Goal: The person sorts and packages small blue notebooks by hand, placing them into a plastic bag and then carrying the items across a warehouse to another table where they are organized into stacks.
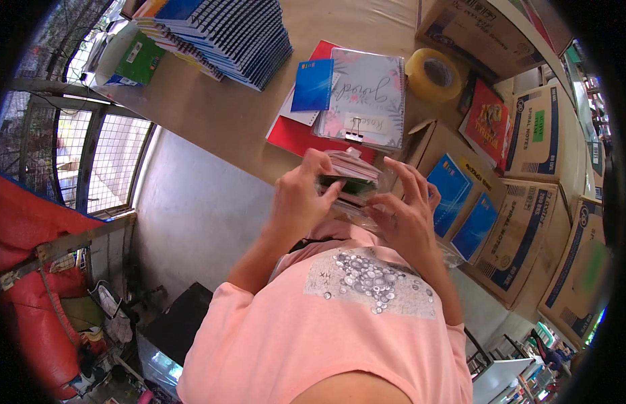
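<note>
Close to my body, just off the table's near edge, is a small stack of notepads (354, 185) with a dark green face and pale page edges. My left hand (296, 195) is closed on its left side, with the thumb pressed on the green face. Clear plastic wrap (360, 217) hangs loosely around the stack. On the right side my right hand (408, 212) has its fingers curled at the plastic, with the upper finger raised. Just beyond the hands lie a floral planner (360, 81) with a binder clip (354, 129), a small blue notebook (312, 85) and a red folder (294, 135).
Spiral notebooks (225, 40) rise in a tall stack at the far left, beside a green package (139, 59). A roll of tape (433, 74) lies right of the planner. Cardboard boxes (518, 236) line the right side, with blue notebooks (449, 192) on one.
</note>
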`<state>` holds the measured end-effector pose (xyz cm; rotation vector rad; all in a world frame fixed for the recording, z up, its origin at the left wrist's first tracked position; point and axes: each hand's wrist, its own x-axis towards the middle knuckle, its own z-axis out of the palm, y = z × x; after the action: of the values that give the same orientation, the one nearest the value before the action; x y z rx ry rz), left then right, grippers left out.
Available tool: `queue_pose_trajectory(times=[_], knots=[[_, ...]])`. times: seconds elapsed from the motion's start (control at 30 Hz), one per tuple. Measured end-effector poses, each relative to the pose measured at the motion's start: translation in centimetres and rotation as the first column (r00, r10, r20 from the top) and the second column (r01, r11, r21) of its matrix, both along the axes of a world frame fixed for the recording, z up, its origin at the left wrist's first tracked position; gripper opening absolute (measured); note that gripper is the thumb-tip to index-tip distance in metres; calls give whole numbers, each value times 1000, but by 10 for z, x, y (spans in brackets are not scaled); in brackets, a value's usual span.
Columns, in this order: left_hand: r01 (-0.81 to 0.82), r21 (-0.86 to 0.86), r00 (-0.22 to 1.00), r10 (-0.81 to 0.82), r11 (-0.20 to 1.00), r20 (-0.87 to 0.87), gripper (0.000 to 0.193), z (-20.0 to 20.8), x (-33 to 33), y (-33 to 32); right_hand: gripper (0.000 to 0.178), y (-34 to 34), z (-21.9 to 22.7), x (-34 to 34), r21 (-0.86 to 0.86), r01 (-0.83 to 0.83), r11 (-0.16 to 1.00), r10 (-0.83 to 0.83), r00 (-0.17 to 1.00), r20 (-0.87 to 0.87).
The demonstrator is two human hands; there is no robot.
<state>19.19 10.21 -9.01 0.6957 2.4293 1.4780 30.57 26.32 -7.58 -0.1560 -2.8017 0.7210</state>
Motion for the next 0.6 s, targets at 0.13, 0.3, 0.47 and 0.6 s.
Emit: queue_pose_trajectory(times=[0.13, 0.3, 0.47, 0.6], knots=[[84, -57, 941, -98, 995, -324, 18, 2, -5, -1, 19, 0, 4, 0, -36, -49, 998, 51, 997, 63], [157, 83, 976, -142, 984, -167, 19, -7, -4, -7, 21, 0, 5, 1, -20, -45, 999, 47, 995, 84], [201, 81, 964, -183, 976, -194, 28, -11, -4, -15, 25, 1, 6, -1, -38, -35, 999, 38, 996, 86], [193, 51, 979, -190, 980, -74, 36, -7, 1, -21, 24, 4, 6, -4, -79, -22, 997, 27, 997, 73]])
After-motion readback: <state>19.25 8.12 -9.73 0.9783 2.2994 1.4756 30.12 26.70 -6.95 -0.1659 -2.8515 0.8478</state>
